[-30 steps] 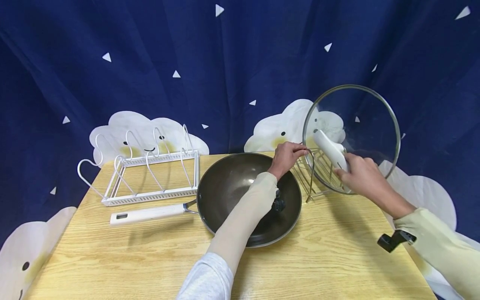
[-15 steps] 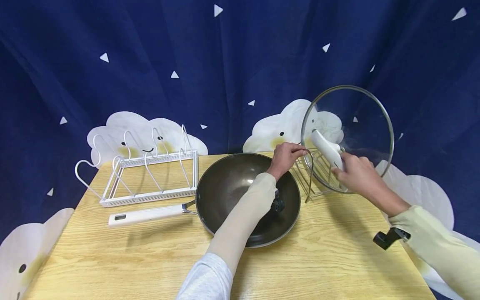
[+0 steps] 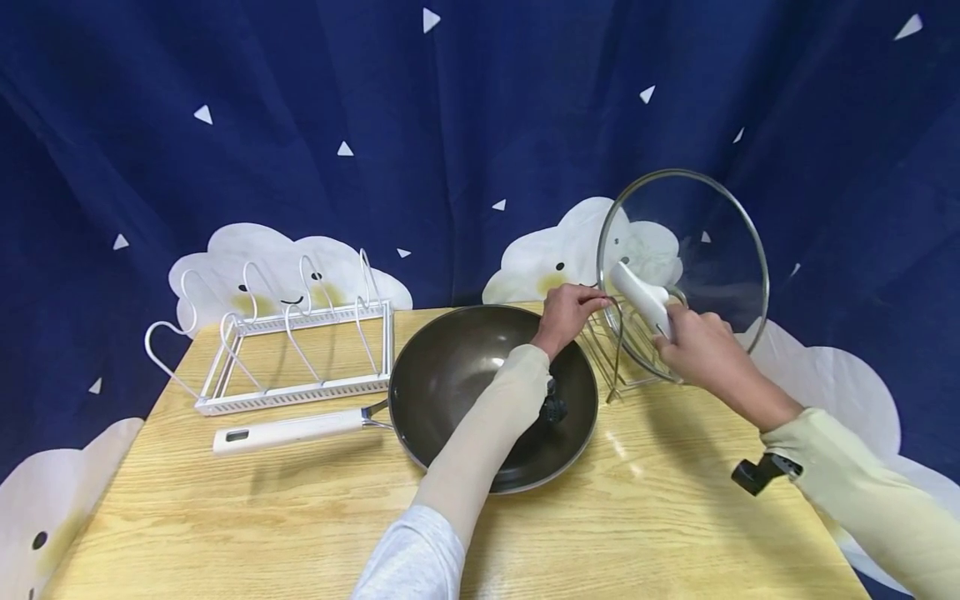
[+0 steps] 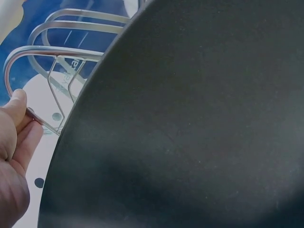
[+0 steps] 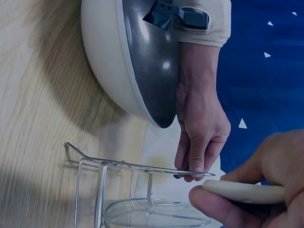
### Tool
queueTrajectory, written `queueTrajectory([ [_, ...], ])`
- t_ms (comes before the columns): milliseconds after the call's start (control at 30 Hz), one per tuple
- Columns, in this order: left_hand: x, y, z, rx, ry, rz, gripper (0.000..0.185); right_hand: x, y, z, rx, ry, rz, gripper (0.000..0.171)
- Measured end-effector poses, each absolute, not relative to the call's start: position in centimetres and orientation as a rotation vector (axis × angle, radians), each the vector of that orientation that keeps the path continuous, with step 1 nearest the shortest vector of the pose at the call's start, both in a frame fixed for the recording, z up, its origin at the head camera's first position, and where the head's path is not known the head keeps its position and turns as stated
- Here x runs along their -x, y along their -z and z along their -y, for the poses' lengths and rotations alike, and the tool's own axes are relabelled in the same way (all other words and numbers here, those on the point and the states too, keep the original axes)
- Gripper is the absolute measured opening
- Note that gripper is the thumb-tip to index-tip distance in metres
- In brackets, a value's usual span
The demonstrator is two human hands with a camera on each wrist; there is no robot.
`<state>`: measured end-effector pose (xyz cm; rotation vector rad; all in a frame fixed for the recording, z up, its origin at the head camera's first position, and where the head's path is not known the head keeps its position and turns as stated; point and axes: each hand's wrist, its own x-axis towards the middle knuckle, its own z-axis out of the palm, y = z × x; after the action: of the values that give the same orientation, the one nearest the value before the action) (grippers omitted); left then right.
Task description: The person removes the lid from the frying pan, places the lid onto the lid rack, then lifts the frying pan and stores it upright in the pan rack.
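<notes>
My left hand (image 3: pixel 566 317) reaches across the wok (image 3: pixel 457 383) and pinches the end loop of a metal wire rack (image 4: pixel 78 51) between thumb and fingers. With my right hand (image 3: pixel 708 350) I grip the white handle (image 3: pixel 641 296) of a large, clear glass lid (image 3: pixel 712 225). The lid stands nearly upright at the metal rack, its metal-edged rim low among the wires. Whether the rim rests on the rack's base I cannot tell. In the right wrist view, the lid handle (image 5: pixel 247 192) lies between my right thumb and fingers.
A white rack (image 3: pixel 300 392) with several upright loops stands at the back left of the wooden table (image 3: pixel 300 525). The wok's white handle (image 3: pixel 288 431) points left in front of it. Behind the table hangs a dark blue curtain (image 3: pixel 420 108).
My right hand has brought the lid a little to the left over the metal rack. My left hand keeps its pinch on the rack's loop. The view has shifted slightly.
</notes>
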<state>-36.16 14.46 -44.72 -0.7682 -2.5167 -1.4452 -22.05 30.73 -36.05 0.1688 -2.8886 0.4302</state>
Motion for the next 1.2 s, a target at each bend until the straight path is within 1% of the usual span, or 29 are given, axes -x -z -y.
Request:
queueTrajectory([
  [233,36.1,44.9,-14.4,0.779,1.465,2.504,0.022,21.8,36.4,-29.9,-0.162,-0.395,2.872,0.029],
  [467,36.1,44.9,-14.4,0.757,1.442,2.521,0.020,21.6,36.9,-29.1,-0.204,-0.335,2.822,0.021],
  [767,36.2,44.9,-14.4,0.757,1.438,2.546,0.022,21.4,37.4,-28.2,-0.209,-0.326,2.805,0.020],
  [1033,36.3,44.8,-14.2,0.747,1.416,2.522,0.015,21.3,37.6,-27.2,-0.205,-0.350,2.833,0.017],
  [1200,36.3,44.9,-14.2,0.707,1.387,2.552,0.012,21.1,37.8,-26.7,-0.213,-0.357,2.860,0.020],
])
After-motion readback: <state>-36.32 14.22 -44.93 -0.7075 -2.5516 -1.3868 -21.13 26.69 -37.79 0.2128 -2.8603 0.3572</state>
